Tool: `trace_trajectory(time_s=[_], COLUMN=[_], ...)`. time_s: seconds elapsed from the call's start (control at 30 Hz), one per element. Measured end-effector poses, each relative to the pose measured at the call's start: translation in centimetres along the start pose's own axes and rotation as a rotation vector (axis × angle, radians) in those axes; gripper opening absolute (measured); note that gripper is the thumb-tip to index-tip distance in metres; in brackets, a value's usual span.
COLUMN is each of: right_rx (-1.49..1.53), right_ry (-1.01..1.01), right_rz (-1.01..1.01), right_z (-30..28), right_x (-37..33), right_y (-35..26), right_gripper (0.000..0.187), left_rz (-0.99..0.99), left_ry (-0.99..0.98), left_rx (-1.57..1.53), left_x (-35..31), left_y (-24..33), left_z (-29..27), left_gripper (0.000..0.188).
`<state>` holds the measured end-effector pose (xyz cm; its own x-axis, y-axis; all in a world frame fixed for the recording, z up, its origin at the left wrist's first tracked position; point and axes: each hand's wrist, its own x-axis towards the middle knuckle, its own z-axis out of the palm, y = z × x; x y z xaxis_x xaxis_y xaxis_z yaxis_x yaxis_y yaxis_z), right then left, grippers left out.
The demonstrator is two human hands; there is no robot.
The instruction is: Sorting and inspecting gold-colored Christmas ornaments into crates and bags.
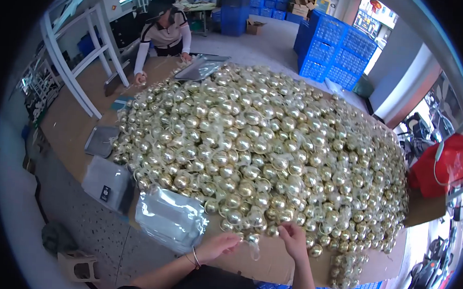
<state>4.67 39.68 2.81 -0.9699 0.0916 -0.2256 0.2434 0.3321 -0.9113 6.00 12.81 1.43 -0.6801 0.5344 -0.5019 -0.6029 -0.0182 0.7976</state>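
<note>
A huge heap of shiny gold ball ornaments (262, 146) covers a cardboard-topped table (268, 259). My left hand (218, 245) and my right hand (292, 237) meet at the near edge of the heap. Between them they pinch one gold ball (252, 238) with a small clear plastic wrap hanging under it. A stack of clear plastic bags (171, 217) lies just left of my left hand.
Across the table another person (165, 33) handles balls at the far corner beside a metal tray (201, 66). Blue crates (334, 48) are stacked at the back right. A grey tray (100, 140) and flat packs (108, 183) lie at the left; a red bag (442, 164) hangs right.
</note>
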Motion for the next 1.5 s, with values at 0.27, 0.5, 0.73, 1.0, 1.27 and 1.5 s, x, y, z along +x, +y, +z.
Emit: trace_trajectory(time_s=[0.27, 0.5, 0.73, 1.0, 1.27, 1.5], right_rx=[-0.384, -0.81, 0.053, -0.797, 0.251, -1.145], right_ry=[0.34, 0.631, 0.444, -0.149, -0.107, -0.004], right_rz=[-0.265, -0.245, 0.055, 0.004, -0.029, -0.187], right_z=[10.5, 13.6, 11.8, 11.4, 6.9, 10.6], right_x=[21.0, 35.3, 37.0, 38.0, 35.9, 39.0], right_y=[-11.1, -12.7, -14.7, -18.3, -18.3, -21.0], right_gripper=[0.051, 0.054, 0.03, 0.035, 0.03, 0.046], left_rz=[0.049, 0.112, 0.091, 0.112, 0.11, 0.111], left_ry=[0.377, 0.408, 0.357, 0.296, 0.334, 0.289], left_rx=[-0.158, -0.284, -0.352, -0.32, -0.325, -0.283], left_x=[-4.0, -2.7, -0.2, 2.3, 2.3, 4.4], left_y=[4.8, 7.7, 8.4, 9.6, 9.9, 12.3], left_z=[-13.5, -19.1, -20.7, -20.3, -20.5, -18.8], left_gripper=[0.026, 0.024, 0.024, 0.023, 0.024, 0.021])
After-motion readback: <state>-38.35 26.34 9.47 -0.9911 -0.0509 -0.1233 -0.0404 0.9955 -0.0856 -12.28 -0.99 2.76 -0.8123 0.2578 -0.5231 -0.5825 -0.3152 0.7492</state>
